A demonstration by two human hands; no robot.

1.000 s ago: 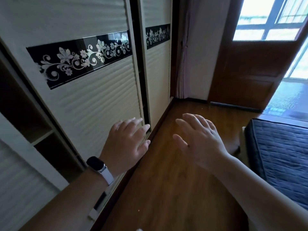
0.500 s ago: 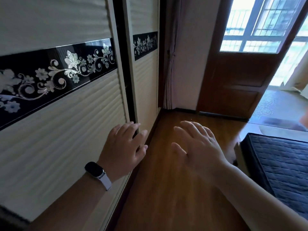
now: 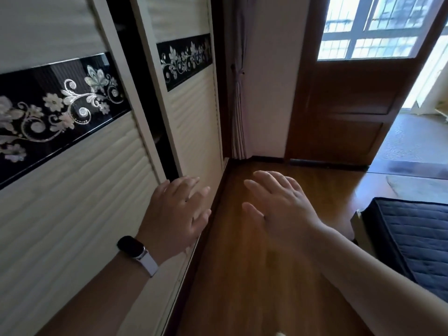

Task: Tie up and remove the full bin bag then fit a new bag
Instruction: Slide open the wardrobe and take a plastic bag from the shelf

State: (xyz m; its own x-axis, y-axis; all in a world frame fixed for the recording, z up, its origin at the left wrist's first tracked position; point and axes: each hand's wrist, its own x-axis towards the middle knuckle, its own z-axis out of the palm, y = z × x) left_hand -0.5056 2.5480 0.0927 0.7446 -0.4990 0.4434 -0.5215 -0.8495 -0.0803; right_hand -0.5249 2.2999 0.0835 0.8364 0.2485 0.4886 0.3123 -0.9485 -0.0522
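Bin bag: it appears nowhere in this view, so its place cannot be told.

Nearest the camera, two bare forearms reach forward from the bottom edge. The left wrist wears a watch [image 3: 132, 246] with a black face and a pale strap. Beyond it the left hand [image 3: 177, 212] is held palm down, fingers straight and slightly spread, with nothing in it. It lies over the lower edge of the near wardrobe door [image 3: 72, 214]; whether it touches the panel cannot be told. The right hand [image 3: 278, 209] is level with it and just to its right, also palm down with fingers spread and loose, empty, above the wooden floor [image 3: 242, 275].

The near wardrobe door fills the left side, cream with ribbed panels and crossed by a black floral band [image 3: 60, 105]. A second sliding door [image 3: 194, 122] stands farther along, with the same band, and a dark gap shows between the two. On the right, near the right forearm, lies the corner of a dark quilted mattress [image 3: 417, 238].

At the far end of the wardrobe a gathered curtain [image 3: 238, 105] hangs against a pale wall. To the right of that wall stands a brown wooden door [image 3: 344, 105] with a bright window [image 3: 368, 27] in its upper part.
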